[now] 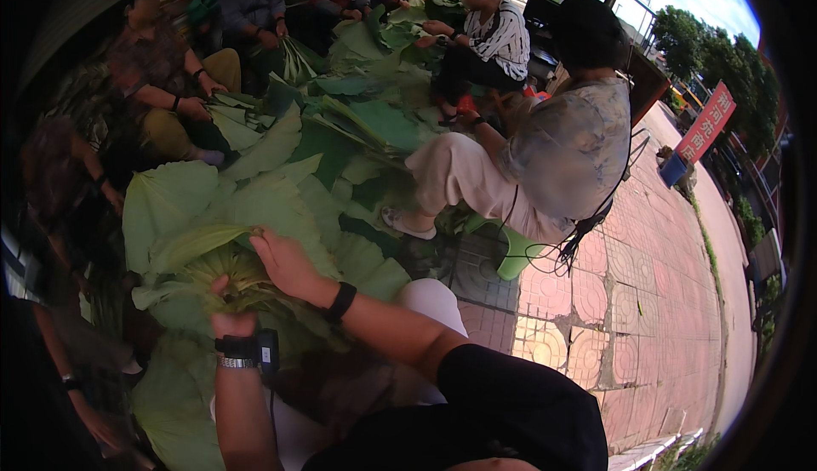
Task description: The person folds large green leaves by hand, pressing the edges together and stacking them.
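Note:
My left hand (233, 319) grips a gathered bundle of folded lotus leaves (233, 273) from below, its thumb showing in front of the bundle. The folds of the bundle fan upward and look pale yellow-green. Just above and to the right, my right hand (284, 263) holds the tip of a folded lotus leaf (198, 245) at its fingers. That leaf stretches leftward over the bundle. Large flat lotus leaves (169, 200) lie beneath and beyond both hands. More leaves (182, 394) spread at the lower left, beside my left forearm.
Close on the right, a person (568, 145) sits on a green plastic stool (514, 254). Several other people sit around the leaf pile (383, 120), handling leaves. Patterned paving (629, 279) extends right, towards a blue bin (673, 170) and a red sign with writing (707, 123).

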The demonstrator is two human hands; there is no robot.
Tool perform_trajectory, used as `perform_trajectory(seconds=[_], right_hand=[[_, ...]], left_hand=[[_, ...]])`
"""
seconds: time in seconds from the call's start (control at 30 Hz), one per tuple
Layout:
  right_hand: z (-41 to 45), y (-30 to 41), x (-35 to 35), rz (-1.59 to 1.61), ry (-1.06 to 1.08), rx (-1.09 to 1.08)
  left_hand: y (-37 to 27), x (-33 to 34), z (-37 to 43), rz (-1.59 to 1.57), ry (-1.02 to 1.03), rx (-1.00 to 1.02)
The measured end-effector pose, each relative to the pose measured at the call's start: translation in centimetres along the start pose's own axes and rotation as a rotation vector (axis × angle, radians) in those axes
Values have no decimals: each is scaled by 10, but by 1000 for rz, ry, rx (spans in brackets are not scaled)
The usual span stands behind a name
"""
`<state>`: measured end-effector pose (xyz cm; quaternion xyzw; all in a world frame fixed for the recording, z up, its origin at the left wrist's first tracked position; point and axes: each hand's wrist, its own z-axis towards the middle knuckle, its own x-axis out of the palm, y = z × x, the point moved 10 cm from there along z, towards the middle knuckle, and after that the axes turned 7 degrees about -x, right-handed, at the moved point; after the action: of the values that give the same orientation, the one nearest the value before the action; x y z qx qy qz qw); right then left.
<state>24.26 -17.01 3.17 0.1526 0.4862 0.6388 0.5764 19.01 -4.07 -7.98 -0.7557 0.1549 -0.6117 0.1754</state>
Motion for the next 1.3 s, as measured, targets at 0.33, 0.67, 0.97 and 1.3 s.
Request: perform_trajectory(seconds=[0.33, 0.67, 0.97, 1.3], right_hand=[[12, -82, -36, 1334, -532, 375], [0, -132, -110, 984, -841, 183], [-4, -86, -80, 67, -666, -42], [-74, -211, 99, -302, 497, 198]], left_hand=[[-37, -3, -14, -188, -49, 47], [-125, -29, -56, -216, -104, 443], [-184, -55, -108, -140, -171, 794], [-195, -67, -104, -101, -186, 800]])
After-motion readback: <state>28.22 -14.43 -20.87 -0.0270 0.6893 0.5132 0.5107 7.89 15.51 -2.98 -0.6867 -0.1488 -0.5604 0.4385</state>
